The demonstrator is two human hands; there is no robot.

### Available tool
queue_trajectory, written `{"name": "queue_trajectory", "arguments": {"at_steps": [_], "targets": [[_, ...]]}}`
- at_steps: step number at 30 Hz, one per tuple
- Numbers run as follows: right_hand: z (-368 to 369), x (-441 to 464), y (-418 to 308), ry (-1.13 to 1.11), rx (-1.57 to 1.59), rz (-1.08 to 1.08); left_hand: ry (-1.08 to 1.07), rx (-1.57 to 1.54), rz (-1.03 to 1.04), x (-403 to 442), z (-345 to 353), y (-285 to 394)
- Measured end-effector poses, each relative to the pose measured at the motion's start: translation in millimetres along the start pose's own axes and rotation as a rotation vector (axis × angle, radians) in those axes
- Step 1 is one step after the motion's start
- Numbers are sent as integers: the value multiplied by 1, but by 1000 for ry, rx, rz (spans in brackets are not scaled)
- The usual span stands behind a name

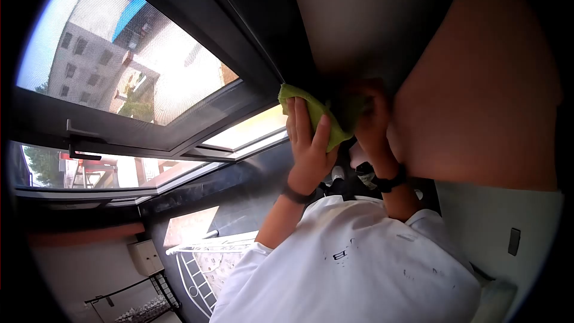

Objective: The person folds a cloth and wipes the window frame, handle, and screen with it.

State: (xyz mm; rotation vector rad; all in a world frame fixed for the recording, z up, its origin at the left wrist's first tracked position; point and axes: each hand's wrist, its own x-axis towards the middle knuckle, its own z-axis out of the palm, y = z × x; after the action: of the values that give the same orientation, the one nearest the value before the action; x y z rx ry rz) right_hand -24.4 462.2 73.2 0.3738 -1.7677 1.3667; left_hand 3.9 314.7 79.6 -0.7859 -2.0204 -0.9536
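A green cloth is bunched up against the dark window frame. My left hand lies over its left part, fingers along the fabric and thumb pressing on it. In shadow, my right hand has its fingers curled at the cloth's darker right end. Both hands are raised in front of my chest, close together. What lies behind the cloth is hidden.
A tilted window sash with a handle stands at the left, with buildings visible outside. Below are a white metal bed frame and a small white cabinet. A large brown panel-like surface rises at the right.
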Motion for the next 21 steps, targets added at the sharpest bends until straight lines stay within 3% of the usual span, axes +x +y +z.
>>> {"name": "queue_trajectory", "arguments": {"at_steps": [6, 10, 13, 15, 17, 19, 21], "targets": [[16, 6, -16, 226, 246, 214, 13, 87, -44, -9, 18, 11], [14, 12, -27, 206, 204, 287, -33, 96, -82, -5, 4, 27], [19, 16, -21, 141, 167, 188, -8, 117, -87, -3, -1, 30], [23, 16, -18, 146, 512, 293, 84, 178, -56, 4, -8, 33], [23, 20, -21, 154, 544, 299, 131, 170, -36, 15, -14, 33], [22, 23, -21, 170, 565, 303, -44, 27, 128, 28, -21, 36], [18, 18, -17, 163, 741, 456, -49, -92, 106, 33, -17, 39]]}}
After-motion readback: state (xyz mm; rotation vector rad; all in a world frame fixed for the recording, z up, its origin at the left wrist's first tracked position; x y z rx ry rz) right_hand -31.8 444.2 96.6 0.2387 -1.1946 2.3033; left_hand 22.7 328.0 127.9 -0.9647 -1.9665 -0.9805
